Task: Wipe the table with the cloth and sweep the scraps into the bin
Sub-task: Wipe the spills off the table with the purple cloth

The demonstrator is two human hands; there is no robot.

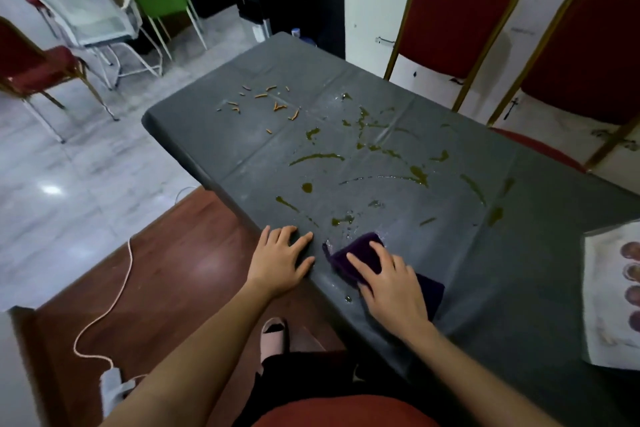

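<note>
A grey-covered table (398,87) runs from the near right to the far middle. Greenish smears (317,158) streak its middle, and several small orange scraps (277,106) lie near its far left corner. A dark purple cloth (360,253) lies flat near the table's front edge. My right hand (389,282) presses down on the cloth with fingers spread. My left hand (280,258) rests flat on the table's front edge, to the left of the cloth, holding nothing. No bin is in view.
Two red chairs with gold frames (460,10) stand behind the table on the right. A printed sheet (611,295) lies on the table at the right edge. A white cable (110,291) trails over the brown floor on the left. Another red chair (34,66) stands far left.
</note>
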